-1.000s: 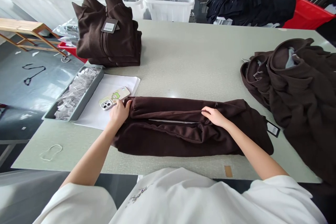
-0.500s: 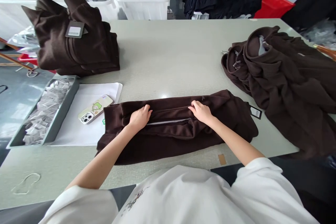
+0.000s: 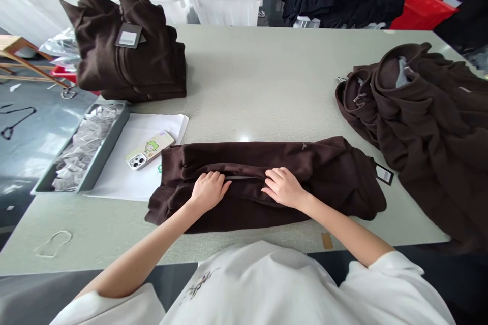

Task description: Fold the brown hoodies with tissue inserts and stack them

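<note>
A dark brown folded garment (image 3: 244, 218) lies lengthwise on the table in front of me, with a narrow slit along its middle showing a thin pale strip. My left hand (image 3: 209, 191) rests on the left part of this slit, thumb apart from the fingers. On the slit's right part lies my right hand (image 3: 284, 187), its fingers slightly spread and pressing on the cloth. Neither hand shows a grip, though the fingertips partly merge with the folds. A small light logo (image 3: 304, 147) sits near the far edge, and a black hang tag (image 3: 383, 174) sticks out on the right.
Folded brown garments (image 3: 133, 68) are stacked at the back left; loose brown hoodies (image 3: 423, 111) heap up on the right. A grey tray (image 3: 120, 132) of small plastic packets, white paper (image 3: 114, 180) and a phone (image 3: 150, 150) lie left. White bins (image 3: 224, 7) stand beyond the table.
Both hands have moved nearer to me from the raised far flap, which now lies flatter. The slit has narrowed and less of the pale strip shows. The view has shifted slightly left.
</note>
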`<action>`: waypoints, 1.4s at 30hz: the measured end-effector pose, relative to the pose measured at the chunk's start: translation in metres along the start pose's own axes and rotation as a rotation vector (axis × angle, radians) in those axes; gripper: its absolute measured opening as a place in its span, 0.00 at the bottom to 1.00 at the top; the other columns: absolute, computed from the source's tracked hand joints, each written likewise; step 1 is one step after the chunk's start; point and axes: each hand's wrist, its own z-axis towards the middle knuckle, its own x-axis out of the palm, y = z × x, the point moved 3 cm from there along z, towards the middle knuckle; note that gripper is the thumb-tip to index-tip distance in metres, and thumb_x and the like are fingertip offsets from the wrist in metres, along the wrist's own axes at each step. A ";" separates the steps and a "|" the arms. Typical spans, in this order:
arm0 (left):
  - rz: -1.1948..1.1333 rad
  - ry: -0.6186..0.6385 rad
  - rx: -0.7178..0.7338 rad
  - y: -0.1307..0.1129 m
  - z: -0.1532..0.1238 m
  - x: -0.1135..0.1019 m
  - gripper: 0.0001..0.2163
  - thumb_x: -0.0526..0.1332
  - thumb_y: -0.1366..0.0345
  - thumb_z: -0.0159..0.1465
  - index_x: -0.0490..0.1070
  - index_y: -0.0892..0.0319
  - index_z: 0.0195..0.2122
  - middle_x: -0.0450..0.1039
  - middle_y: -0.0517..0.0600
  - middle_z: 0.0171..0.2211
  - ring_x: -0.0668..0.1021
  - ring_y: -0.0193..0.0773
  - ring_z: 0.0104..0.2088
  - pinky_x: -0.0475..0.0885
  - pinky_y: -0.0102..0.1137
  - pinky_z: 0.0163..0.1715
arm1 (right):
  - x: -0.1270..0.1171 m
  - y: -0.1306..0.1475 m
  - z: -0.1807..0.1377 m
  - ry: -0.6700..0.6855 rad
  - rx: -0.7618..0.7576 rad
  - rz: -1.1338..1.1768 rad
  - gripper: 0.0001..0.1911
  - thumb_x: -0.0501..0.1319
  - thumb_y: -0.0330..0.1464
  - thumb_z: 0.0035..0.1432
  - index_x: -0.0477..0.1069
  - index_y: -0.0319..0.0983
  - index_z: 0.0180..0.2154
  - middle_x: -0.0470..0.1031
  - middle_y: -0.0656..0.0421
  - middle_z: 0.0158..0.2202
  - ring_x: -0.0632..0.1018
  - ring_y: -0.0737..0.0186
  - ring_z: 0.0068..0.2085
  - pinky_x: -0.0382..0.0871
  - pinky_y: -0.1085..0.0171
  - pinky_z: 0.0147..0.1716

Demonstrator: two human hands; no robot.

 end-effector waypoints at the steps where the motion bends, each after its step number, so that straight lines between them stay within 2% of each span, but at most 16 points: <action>1: -0.002 0.023 -0.029 0.003 -0.001 0.000 0.20 0.44 0.55 0.67 0.71 0.61 0.31 0.72 0.57 0.29 0.74 0.46 0.32 0.63 0.38 0.32 | 0.000 -0.002 0.002 -0.001 0.039 -0.003 0.13 0.53 0.37 0.62 0.72 0.36 0.35 0.69 0.49 0.45 0.68 0.55 0.44 0.62 0.57 0.43; 5: -0.016 0.018 -0.092 0.009 0.005 -0.007 0.24 0.41 0.52 0.67 0.70 0.61 0.29 0.72 0.56 0.26 0.75 0.45 0.30 0.62 0.36 0.30 | -0.005 -0.015 0.008 0.032 0.198 -0.017 0.14 0.54 0.31 0.59 0.70 0.38 0.46 0.65 0.46 0.51 0.66 0.49 0.50 0.64 0.53 0.45; 10: -0.051 -0.041 -0.121 0.009 0.018 0.000 0.23 0.43 0.52 0.67 0.70 0.61 0.27 0.71 0.57 0.25 0.75 0.46 0.31 0.60 0.35 0.29 | -0.011 -0.038 0.007 0.205 0.350 0.080 0.24 0.52 0.24 0.54 0.62 0.37 0.54 0.67 0.49 0.50 0.73 0.55 0.44 0.69 0.61 0.36; 12: -0.085 -0.062 -0.111 0.009 0.020 0.007 0.23 0.44 0.52 0.67 0.70 0.61 0.27 0.71 0.57 0.26 0.74 0.46 0.32 0.59 0.35 0.29 | -0.012 -0.050 0.006 0.218 0.374 0.187 0.25 0.52 0.24 0.54 0.60 0.38 0.54 0.70 0.52 0.47 0.74 0.56 0.43 0.69 0.62 0.37; 15: -0.119 -0.090 -0.100 0.010 0.021 0.013 0.22 0.44 0.53 0.67 0.70 0.61 0.28 0.70 0.57 0.27 0.74 0.46 0.33 0.60 0.36 0.30 | -0.013 -0.069 0.005 0.194 0.419 0.375 0.20 0.54 0.29 0.56 0.60 0.40 0.51 0.74 0.54 0.43 0.76 0.59 0.39 0.69 0.62 0.38; 19: -0.139 -0.133 -0.066 0.004 0.019 0.009 0.19 0.45 0.57 0.67 0.70 0.62 0.31 0.70 0.59 0.31 0.72 0.46 0.35 0.62 0.39 0.34 | -0.012 -0.088 0.010 0.148 0.474 0.484 0.15 0.54 0.35 0.59 0.60 0.41 0.48 0.74 0.57 0.35 0.76 0.61 0.34 0.68 0.63 0.34; 21: -0.180 -0.179 0.022 -0.011 0.019 0.000 0.17 0.45 0.58 0.67 0.70 0.62 0.36 0.70 0.59 0.36 0.71 0.47 0.39 0.63 0.41 0.38 | -0.009 -0.092 0.014 0.135 0.470 0.456 0.12 0.53 0.36 0.60 0.61 0.42 0.46 0.73 0.58 0.32 0.75 0.60 0.32 0.67 0.63 0.33; 24: -0.308 -0.231 0.171 -0.046 0.021 -0.014 0.15 0.47 0.58 0.67 0.68 0.60 0.43 0.69 0.58 0.42 0.70 0.45 0.42 0.63 0.40 0.41 | -0.002 -0.095 0.020 0.164 0.466 0.356 0.09 0.51 0.36 0.61 0.63 0.42 0.43 0.73 0.59 0.30 0.75 0.61 0.31 0.63 0.65 0.30; 26: -0.389 -0.188 0.261 -0.073 0.024 -0.017 0.14 0.46 0.60 0.68 0.68 0.60 0.42 0.69 0.56 0.39 0.71 0.43 0.40 0.65 0.38 0.39 | 0.005 -0.097 0.023 0.172 0.481 0.263 0.07 0.52 0.35 0.61 0.64 0.42 0.40 0.74 0.58 0.33 0.74 0.61 0.32 0.60 0.66 0.28; 28: -0.435 -0.075 0.372 -0.099 0.027 -0.013 0.13 0.45 0.63 0.68 0.68 0.60 0.39 0.69 0.53 0.34 0.72 0.40 0.35 0.66 0.35 0.35 | 0.011 -0.099 0.025 0.153 0.489 0.176 0.06 0.53 0.35 0.61 0.65 0.40 0.37 0.73 0.57 0.36 0.73 0.61 0.35 0.59 0.66 0.28; 30: -0.453 0.039 0.454 -0.116 0.030 -0.006 0.11 0.46 0.65 0.68 0.67 0.60 0.37 0.69 0.51 0.31 0.73 0.38 0.32 0.67 0.33 0.31 | 0.014 -0.100 0.024 0.116 0.488 0.096 0.08 0.53 0.35 0.62 0.67 0.39 0.35 0.73 0.56 0.36 0.73 0.61 0.37 0.59 0.66 0.28; 32: -0.463 0.083 0.452 -0.121 0.034 -0.001 0.08 0.48 0.65 0.67 0.66 0.59 0.37 0.70 0.51 0.32 0.73 0.37 0.31 0.67 0.32 0.28 | 0.013 -0.096 0.022 0.068 0.467 0.028 0.10 0.52 0.35 0.63 0.68 0.38 0.34 0.73 0.54 0.34 0.72 0.60 0.37 0.60 0.65 0.30; 34: -0.446 0.038 0.383 -0.115 0.040 -0.002 0.08 0.48 0.66 0.67 0.65 0.59 0.39 0.70 0.51 0.34 0.74 0.38 0.33 0.67 0.31 0.29 | 0.007 -0.086 0.019 0.026 0.399 -0.006 0.13 0.50 0.35 0.64 0.69 0.37 0.33 0.73 0.54 0.33 0.72 0.61 0.37 0.60 0.65 0.32; 37: -0.292 -0.054 0.254 -0.099 0.049 -0.005 0.07 0.51 0.67 0.66 0.67 0.60 0.38 0.70 0.54 0.36 0.73 0.42 0.38 0.67 0.35 0.34 | -0.001 -0.062 0.009 -0.009 0.251 0.037 0.16 0.47 0.35 0.66 0.70 0.37 0.32 0.73 0.55 0.30 0.72 0.63 0.35 0.61 0.65 0.34; 40: -0.155 -0.033 0.217 -0.090 0.054 -0.002 0.08 0.53 0.64 0.65 0.68 0.62 0.35 0.70 0.57 0.35 0.73 0.48 0.40 0.66 0.39 0.35 | -0.002 -0.039 -0.002 0.013 0.144 0.103 0.16 0.49 0.37 0.65 0.71 0.37 0.33 0.73 0.56 0.30 0.71 0.64 0.34 0.61 0.66 0.34; 42: -0.141 0.018 0.204 -0.089 0.055 0.003 0.10 0.52 0.62 0.66 0.69 0.63 0.34 0.70 0.58 0.33 0.74 0.48 0.37 0.65 0.38 0.33 | 0.002 -0.029 -0.008 0.043 0.128 0.107 0.15 0.51 0.38 0.64 0.71 0.37 0.32 0.72 0.56 0.31 0.71 0.63 0.35 0.61 0.65 0.34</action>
